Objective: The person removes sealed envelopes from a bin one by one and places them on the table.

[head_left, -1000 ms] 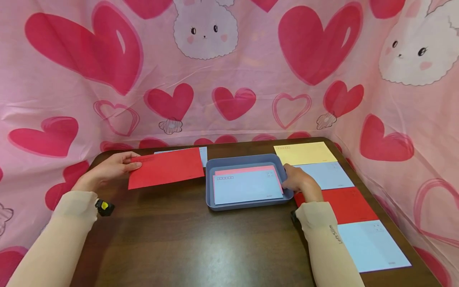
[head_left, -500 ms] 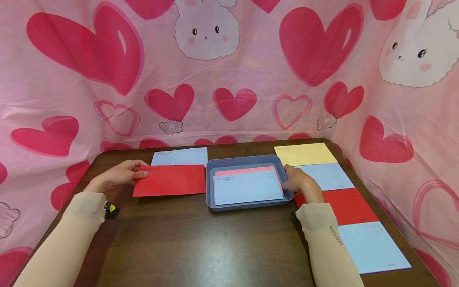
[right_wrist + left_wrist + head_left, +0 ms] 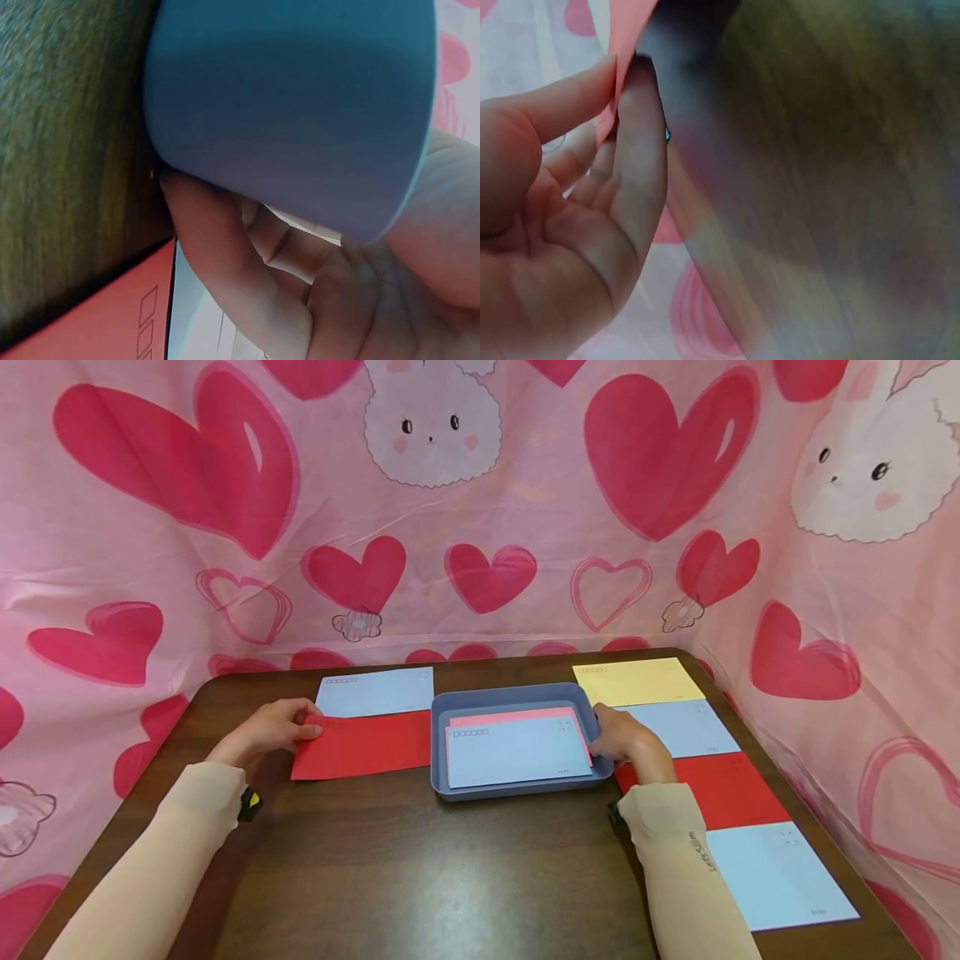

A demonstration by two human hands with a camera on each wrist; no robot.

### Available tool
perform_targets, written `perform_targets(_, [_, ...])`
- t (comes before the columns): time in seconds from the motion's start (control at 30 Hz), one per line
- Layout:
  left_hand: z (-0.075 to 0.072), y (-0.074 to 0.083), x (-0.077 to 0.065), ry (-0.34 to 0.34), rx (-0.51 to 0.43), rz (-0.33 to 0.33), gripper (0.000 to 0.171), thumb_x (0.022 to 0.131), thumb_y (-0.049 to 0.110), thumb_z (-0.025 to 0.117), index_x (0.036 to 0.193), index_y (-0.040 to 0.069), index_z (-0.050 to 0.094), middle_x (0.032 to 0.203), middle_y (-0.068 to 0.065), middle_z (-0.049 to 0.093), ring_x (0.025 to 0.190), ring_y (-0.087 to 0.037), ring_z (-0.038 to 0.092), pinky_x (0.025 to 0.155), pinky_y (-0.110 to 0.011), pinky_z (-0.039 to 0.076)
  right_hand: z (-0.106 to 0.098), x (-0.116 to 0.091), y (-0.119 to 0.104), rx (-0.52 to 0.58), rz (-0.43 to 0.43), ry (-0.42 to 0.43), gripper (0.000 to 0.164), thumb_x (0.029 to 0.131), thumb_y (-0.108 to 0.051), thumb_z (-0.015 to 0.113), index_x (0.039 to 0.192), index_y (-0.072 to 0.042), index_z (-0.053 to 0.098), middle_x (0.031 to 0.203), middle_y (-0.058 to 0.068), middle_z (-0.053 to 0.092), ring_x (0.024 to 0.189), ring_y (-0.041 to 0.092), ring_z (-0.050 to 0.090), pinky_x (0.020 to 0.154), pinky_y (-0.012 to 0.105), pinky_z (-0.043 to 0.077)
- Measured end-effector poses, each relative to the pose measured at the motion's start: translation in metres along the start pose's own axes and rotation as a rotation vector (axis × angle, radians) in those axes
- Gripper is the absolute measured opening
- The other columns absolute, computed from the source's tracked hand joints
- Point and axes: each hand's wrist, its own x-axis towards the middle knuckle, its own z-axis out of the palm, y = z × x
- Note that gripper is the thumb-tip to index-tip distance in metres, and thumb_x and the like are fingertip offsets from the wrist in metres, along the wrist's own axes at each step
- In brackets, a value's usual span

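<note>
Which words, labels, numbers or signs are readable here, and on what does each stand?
"Let's Slim", probably, on the beige fabric right sleeve.
Too small to read: the corner print on the pale-blue rectangular paper envelope in the blue-grey plastic tray, likewise on the other printed envelopes.
No numbers are readable.

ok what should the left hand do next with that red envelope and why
Probably lay the red envelope flat and release: it sits just in front of the pale envelope, beside the tray, and the left hand pinches its left end.
</note>
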Motion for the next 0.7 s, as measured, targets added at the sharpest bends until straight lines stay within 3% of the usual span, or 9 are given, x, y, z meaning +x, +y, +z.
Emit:
perform_targets(0.27, [0.006, 0.003, 0.003, 0.127, 0.135, -0.024, 0.035, 0.097, 0.019, 0.077, 0.121, -0.001, 0.061, 0.105, -0.019, 0.062, 0.093, -0.031, 0.06, 0.072, -0.033, 0.06, 0.001, 0.0, 0.0, 0.005, -0.001, 0.002, 0.082, 0.094, -0.01, 0.074, 0.158, 0.011, 0.027, 0.145, 0.036, 0.05, 0.108, 0.039, 0.063, 0.086, 0.046, 0.061])
perform_targets(0.5, [0.01, 0.005, 0.005, 0.154, 0.171, -0.049, 0.039, 0.097, 0.019, 0.077, 0.121, -0.003, 0.056, 0.106, -0.022, 0.059, 0.095, -0.034, 0.059, 0.074, -0.036, 0.058, 0.001, 0.0, 0.0, 0.007, 0.008, -0.003, 0.084, 0.093, -0.011, 0.075, 0.158, 0.01, 0.027, 0.145, 0.037, 0.049, 0.11, 0.04, 0.062, 0.088, 0.048, 0.06])
perform_targets(0.7, [0.012, 0.008, 0.004, 0.163, 0.208, -0.066, 0.041, 0.098, 0.019, 0.076, 0.123, -0.006, 0.054, 0.112, -0.028, 0.06, 0.101, -0.04, 0.057, 0.083, -0.046, 0.057, 0.001, 0.0, 0.0, -0.001, -0.002, 0.001, 0.08, 0.094, -0.01, 0.074, 0.157, 0.011, 0.029, 0.141, 0.036, 0.052, 0.106, 0.039, 0.063, 0.085, 0.046, 0.061])
